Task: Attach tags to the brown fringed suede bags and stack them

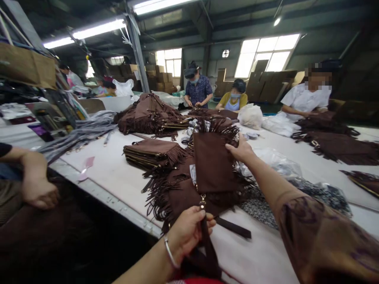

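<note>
A brown fringed bag (213, 163) is raised over the table in front of me. My right hand (241, 149) grips its upper right edge, the thumb on the near face and the other fingers hidden behind. Lower down, my left hand (192, 227) pinches a dark brown strap (209, 248) close to its gold clasp (202, 200), which hangs at the bag's lower left corner. The strap runs down toward my lap. More fringed brown pieces (180, 195) lie beneath the bag.
A stack of brown zippered pouches (152, 152) lies left of the bag, with a larger brown heap (148, 112) behind. Grey straps (85, 132) cover the far left table. Plastic bags (275, 161) and speckled fabric (260, 205) lie right. A co-worker's hand (40, 191) is near the left edge; several people work beyond.
</note>
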Available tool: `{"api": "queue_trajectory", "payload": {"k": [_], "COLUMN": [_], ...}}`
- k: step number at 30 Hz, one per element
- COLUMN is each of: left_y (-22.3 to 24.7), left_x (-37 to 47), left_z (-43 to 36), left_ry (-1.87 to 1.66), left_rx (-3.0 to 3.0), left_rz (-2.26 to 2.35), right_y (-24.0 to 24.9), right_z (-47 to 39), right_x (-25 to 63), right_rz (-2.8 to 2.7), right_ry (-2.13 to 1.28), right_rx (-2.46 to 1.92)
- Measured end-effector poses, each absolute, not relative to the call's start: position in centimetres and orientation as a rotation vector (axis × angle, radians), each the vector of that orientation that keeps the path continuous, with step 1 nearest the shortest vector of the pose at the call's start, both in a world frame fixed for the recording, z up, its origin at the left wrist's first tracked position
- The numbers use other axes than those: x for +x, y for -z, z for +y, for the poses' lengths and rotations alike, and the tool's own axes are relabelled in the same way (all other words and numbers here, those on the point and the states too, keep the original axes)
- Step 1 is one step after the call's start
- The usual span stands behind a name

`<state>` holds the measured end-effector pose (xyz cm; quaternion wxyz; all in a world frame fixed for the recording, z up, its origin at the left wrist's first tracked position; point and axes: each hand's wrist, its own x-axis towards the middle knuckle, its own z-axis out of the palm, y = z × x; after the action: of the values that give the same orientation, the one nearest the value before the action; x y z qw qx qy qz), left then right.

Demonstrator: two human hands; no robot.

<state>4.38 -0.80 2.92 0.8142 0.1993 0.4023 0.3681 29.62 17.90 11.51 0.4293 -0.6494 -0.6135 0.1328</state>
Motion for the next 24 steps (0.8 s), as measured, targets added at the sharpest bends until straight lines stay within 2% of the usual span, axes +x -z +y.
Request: {"api": "queue_trajectory", "payload": {"k": [5,6,8,9,12,17,19,22,24], "left_y": [-1.7,-1.7,-1.6,-1.7,-2.0,-1.3,-0.6,0.4,0.9], "left_x": [6.9,7.3,8.2,8.8,10.5,12.6,12.7,12.4,12.0], "left_z": [0.2,0.2,0.1,0.0,-0.3,-0.9,-0.8,-0.2,0.3], "left_ry": [-0.721,-0.736,-0.785,-0.811,-0.84,-0.714,-0.747,-0.84,-0.855], "left_rx": [0.539,0.553,0.579,0.591,0.571,0.399,0.382,0.454,0.501], "left_rz": [1.009,1.027,1.033,1.02,0.94,0.921,0.965,0.962,0.947], "right_y": [-7.1,-6.0,-4.0,-3.0,-0.9,0.3,0.3,-0.1,-0.7], "right_z": [8.1,5.2,-0.3,-2.7,-7.1,-9.1,-9.8,-11.3,-12.4], "right_x": [28.1,27.5,26.2,25.5,23.9,24.8,26.6,31.4,36.4], "right_rz": [-1.573,-1.624,-1.731,-1.725,-1.547,-1.219,-1.364,-1.497,-1.379], "right_ry": [-0.362,-0.474,-0.972,-1.105,-1.236,-1.521,-1.338,-0.753,-0.372], "right_rx": [-1.706,-1.703,-1.64,-1.612,-1.618,-1.62,-1.611,-1.73,-1.91]}}
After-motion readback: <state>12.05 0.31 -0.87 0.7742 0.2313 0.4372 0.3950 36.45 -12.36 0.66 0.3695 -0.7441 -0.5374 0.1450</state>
